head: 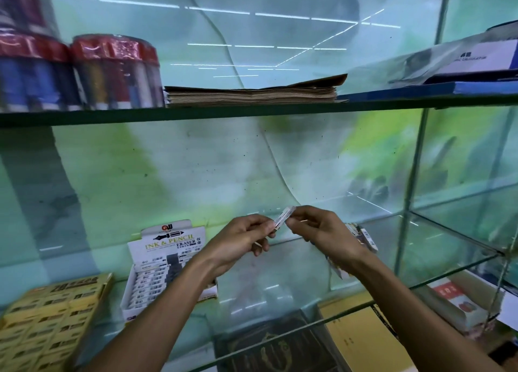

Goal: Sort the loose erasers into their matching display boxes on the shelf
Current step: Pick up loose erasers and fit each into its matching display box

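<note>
Two hands meet over the middle glass shelf point(280, 296), pinching one small white eraser point(284, 217) between them. The left hand point(241, 237) grips the eraser's lower end with thumb and forefinger, its other fingers curled under; a second thin white piece shows beneath those fingers, too small to tell what it is. The right hand point(322, 231) pinches the upper end, so the eraser sits tilted, its far end raised toward the right. It is held in the air above the shelf, touching no box.

Left of the hands stands an open white display box point(168, 270) whose raised flap reads "INK & PENCIL ERASER"; rows of white sleeved erasers fill it, and the left forearm crosses its near right corner. Farther left, at the near edge, lies a yellow display box point(50, 315) packed with yellow-wrapped erasers. Just behind the right wrist a few more white packaged pieces point(364, 237) lie on the shelf, partly hidden.

On the upper shelf point(252, 111) stand red-capped tubs of pens point(112, 71) at the left, a stack of brown paper point(252, 92) in the middle, and a blue-edged calculator box point(462, 66) in clear wrap at the right. Under the glass, a yellow pad point(361, 335) and a dark patterned book point(269, 346) show through.
</note>
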Tool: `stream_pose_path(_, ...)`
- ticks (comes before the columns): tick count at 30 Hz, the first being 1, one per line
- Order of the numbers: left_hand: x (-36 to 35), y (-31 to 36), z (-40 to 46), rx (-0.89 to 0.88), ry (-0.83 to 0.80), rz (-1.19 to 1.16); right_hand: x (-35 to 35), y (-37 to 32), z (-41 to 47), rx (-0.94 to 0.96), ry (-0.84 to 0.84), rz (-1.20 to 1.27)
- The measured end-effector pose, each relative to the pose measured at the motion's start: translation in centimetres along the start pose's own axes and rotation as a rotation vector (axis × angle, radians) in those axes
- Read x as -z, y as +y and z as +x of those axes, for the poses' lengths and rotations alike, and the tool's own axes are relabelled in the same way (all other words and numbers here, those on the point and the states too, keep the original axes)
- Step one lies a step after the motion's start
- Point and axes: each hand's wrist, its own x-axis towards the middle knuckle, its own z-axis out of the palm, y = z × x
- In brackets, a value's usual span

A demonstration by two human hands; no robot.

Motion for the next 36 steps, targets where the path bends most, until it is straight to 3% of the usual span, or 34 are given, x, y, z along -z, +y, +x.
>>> stream_pose_path(4, 0.9, 0.5, -1.6, 0.005, 0.040, 0.052, -2.0, -0.5, 0.4, -0.006, -0.025, 0.082)
stream_pose_path(11, 5.7, 1.6, -4.9, -0.058, 0.266, 0.158, -4.7, -0.6, 1.0, -0.178, -0.025, 0.315)
stream_pose_path(17, 9.1, 2.0, -7.9, -0.119, 0.370, 0.421, -8.1, -0.6, 1.7, 0.089, -0.127, -0.154)
stream_pose_path(21, 10.0, 2.4, -9.9, -0.182, 0.336, 0.666, -11.2, -2.2, 1.7, 0.344, -0.202, -0.455)
stream_pose_path(26, 11.6, 1.8, -11.7, -0.206, 0.297, 0.904, -14.3, -3.4, 1.5, 0.441, -0.257, -0.485)
stream_pose_path(36, 15.0, -0.7, -13.4, -0.116, 0.411, 1.013, -14.4, -2.6, 1.6, 0.401, -0.187, -0.512)
